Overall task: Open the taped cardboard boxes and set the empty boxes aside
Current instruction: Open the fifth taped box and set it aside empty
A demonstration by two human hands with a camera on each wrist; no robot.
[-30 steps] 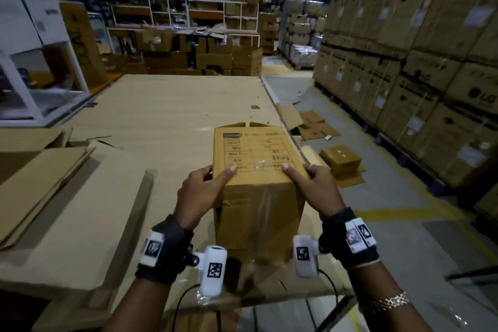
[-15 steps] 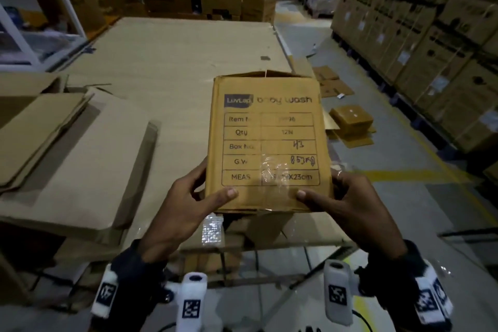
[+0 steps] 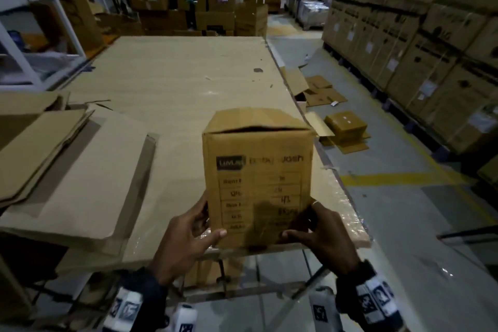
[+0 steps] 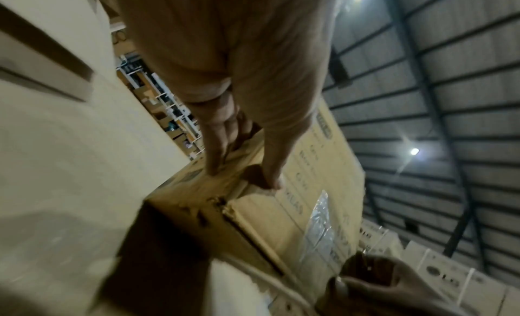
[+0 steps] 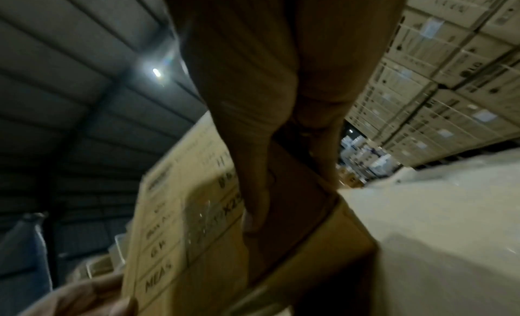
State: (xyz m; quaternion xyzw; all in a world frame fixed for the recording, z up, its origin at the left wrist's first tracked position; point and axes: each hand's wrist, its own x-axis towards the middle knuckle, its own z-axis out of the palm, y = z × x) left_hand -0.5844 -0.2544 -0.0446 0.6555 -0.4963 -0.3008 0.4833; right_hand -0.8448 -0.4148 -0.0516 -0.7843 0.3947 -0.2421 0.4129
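Dim warehouse, stacked cartons along the right wall, shelving at the far end, a wide board tabletop (image 3: 172,105) in the middle. Left hand (image 3: 186,240) and right hand (image 3: 323,237) clamped on the lower corners of one small cardboard box (image 3: 258,170), thumbs pressed flat on the printed near face, fingers wrapped round the sides and out of sight behind. Box held upright at the near right edge of the tabletop; whether resting on it or just above cannot be told. Both wrists low, palms turned inward toward each other. Top flaps loose and slightly gaping, so the seal there looks already broken; clear tape still on the near face. Contents hidden, so emptiness only a guess. Flattened cardboard sheets (image 3: 54,159) stacked on the left of the tabletop, more discarded boxes (image 3: 346,122) on the floor to the right. Likely left: setting this box aside with the others.
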